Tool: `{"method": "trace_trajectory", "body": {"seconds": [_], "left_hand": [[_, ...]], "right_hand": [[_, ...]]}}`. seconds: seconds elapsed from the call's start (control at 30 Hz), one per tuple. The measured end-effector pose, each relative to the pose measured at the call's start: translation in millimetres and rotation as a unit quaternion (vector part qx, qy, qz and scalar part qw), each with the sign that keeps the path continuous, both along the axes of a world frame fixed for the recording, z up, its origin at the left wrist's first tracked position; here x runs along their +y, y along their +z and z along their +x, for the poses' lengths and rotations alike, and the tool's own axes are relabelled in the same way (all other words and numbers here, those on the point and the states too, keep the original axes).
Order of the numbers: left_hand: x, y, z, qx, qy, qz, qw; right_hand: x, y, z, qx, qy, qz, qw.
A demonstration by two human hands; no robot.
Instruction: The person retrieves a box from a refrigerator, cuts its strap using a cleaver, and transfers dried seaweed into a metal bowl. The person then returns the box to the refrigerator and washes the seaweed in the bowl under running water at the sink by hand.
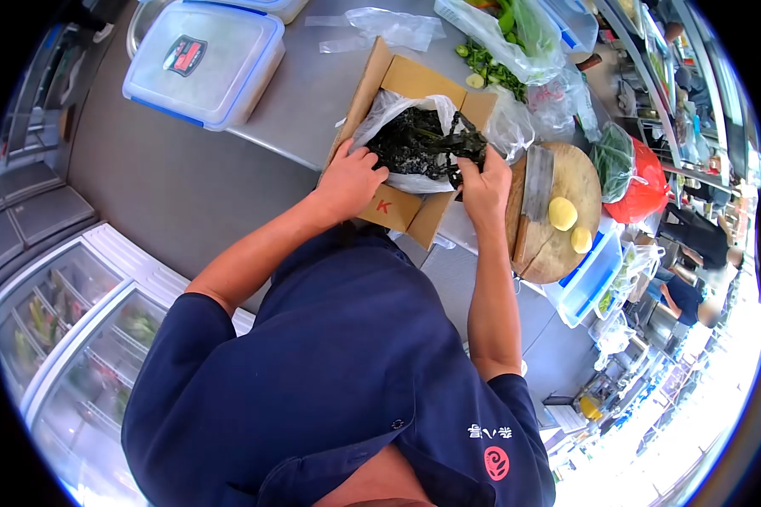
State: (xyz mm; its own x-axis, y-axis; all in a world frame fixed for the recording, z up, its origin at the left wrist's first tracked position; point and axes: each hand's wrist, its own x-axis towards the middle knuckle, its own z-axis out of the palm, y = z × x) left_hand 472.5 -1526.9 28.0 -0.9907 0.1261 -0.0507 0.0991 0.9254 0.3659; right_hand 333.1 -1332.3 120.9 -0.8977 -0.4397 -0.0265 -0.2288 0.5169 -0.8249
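An open cardboard box (389,211) stands at the edge of the steel counter, lined with a white plastic bag (418,183). Dark, crinkled dried seaweed (410,139) fills the bag. My left hand (348,181) is at the box's near left corner, its fingers curled over the bag's rim; the fingertips are partly hidden. On the other side, my right hand (486,186) pinches a piece of the seaweed near the box's right side, thumb on top.
Right of the box, a round wooden board (571,165) carries a cleaver (537,188) and peeled potatoes (562,214). A lidded plastic container (211,63) sits at left. Bagged green vegetables (516,25) lie behind. A glass-topped fridge (84,313) stands lower left; people work far right.
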Motion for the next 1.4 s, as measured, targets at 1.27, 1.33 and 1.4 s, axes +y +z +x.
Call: {"method": "trace_trajectory", "body": {"seconds": [1.27,1.33,1.4], "left_hand": [[-8,119,-99,-0.016,0.048,0.46,0.886],[-9,116,-103,-0.016,0.044,0.455,0.889],[-11,115,-105,-0.014,0.011,0.434,0.901]], "right_hand": [[-13,25,7,0.03,0.06,-0.056,0.996],[-25,16,7,-0.049,0.015,-0.085,0.995],[-28,18,5,-0.025,0.008,-0.099,0.995]]}}
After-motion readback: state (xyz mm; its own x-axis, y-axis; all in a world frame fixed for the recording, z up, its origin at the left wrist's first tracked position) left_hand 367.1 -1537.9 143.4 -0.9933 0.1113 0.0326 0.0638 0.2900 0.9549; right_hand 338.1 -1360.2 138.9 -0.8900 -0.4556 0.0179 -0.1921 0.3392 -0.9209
